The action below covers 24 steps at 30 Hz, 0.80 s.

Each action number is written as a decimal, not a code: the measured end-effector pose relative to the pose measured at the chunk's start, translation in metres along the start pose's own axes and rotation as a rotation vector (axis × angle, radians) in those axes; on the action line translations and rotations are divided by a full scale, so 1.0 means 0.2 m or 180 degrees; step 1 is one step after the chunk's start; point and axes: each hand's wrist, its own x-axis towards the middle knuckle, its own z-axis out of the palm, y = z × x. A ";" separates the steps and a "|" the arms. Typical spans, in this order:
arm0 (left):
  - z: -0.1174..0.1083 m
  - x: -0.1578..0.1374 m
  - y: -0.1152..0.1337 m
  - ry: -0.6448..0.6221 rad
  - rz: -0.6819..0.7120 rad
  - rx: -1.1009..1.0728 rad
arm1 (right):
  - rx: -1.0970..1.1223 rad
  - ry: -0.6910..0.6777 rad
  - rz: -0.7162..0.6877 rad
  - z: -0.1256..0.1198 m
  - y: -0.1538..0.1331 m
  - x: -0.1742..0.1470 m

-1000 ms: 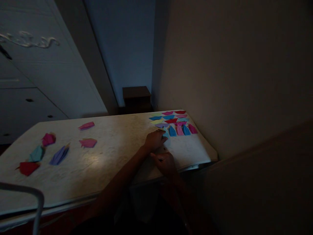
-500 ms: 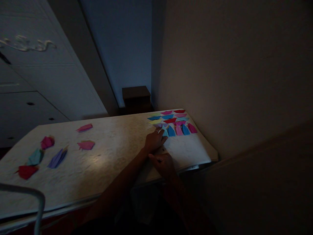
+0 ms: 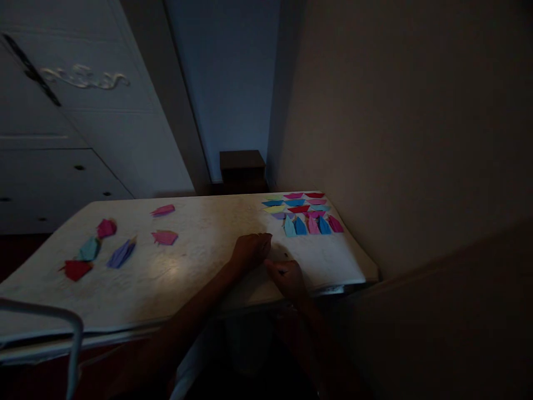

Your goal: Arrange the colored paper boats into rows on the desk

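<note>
My left hand hovers over the table with its fingers curled in, and no object shows in it. Close beside it, nearer the table's front edge, my right hand is closed in a loose fist. Just beyond both hands, a light blue folded paper piece stands at the left end of a row. To its right in that row are a blue folded paper, a pink one and more. Behind this row, several boat-shaped folded papers lie in tight lines.
On the table's left side lie loose folded papers: red, teal, purple and several pink. A wall borders the right side. A curved metal rail rises at the lower left; a white cabinet stands behind.
My left hand has drawn back from the light blue paper, leaving it fully visible, and its fingers have curled. My right hand keeps its fist. The view has turned slightly left.
</note>
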 end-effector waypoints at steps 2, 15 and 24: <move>-0.04 -0.09 -0.06 0.0103 -0.0038 -0.0069 | -0.0060 -0.0045 0.0052 0.00 0.00 0.00; -0.20 -0.74 -0.48 0.1026 -0.1154 -0.1881 | 0.0283 -0.0589 0.0329 0.11 -0.21 0.14; -0.24 -0.83 -0.54 0.2188 -0.1855 -0.3787 | -0.0722 -0.1270 -0.0832 0.62 -0.60 0.59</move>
